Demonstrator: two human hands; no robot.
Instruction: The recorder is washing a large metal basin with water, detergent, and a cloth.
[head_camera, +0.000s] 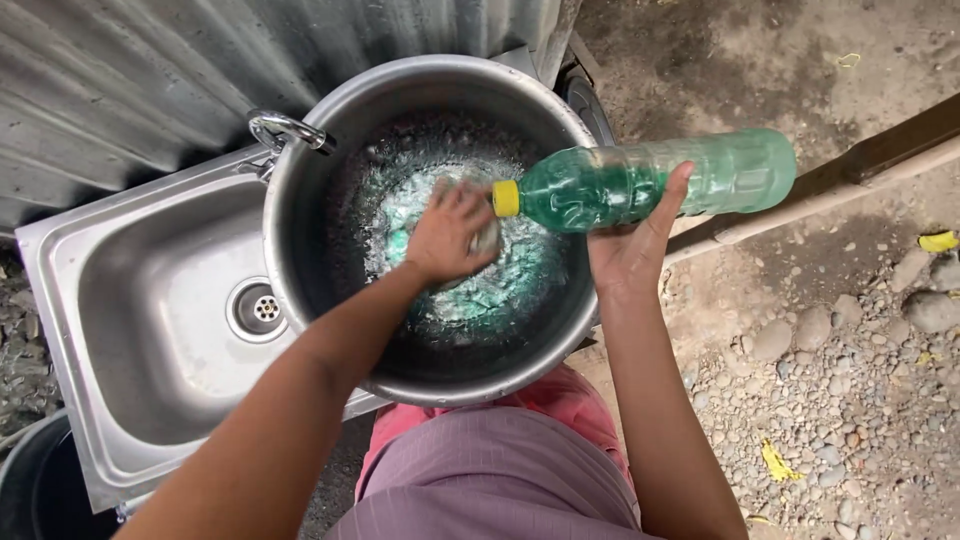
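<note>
Two bare hands work over a large metal pot (300, 260) at the centre of the frame. The left hand (448, 232) reaches down inside it, fingers curled around a small scrubbing pad (487, 238) pressed to the blackened, green-streaked bottom. The right hand (632, 240), right of centre, is wrapped around a clear plastic bottle (650, 180) of green liquid, tipped nearly level, its yellow cap (506, 198) pointing over the pot. The pot sits partly over a steel sink (150, 310) at the left. Corrugated metal sheeting (130, 80) fills the upper left; stony ground (850, 360) lies to the right.
</note>
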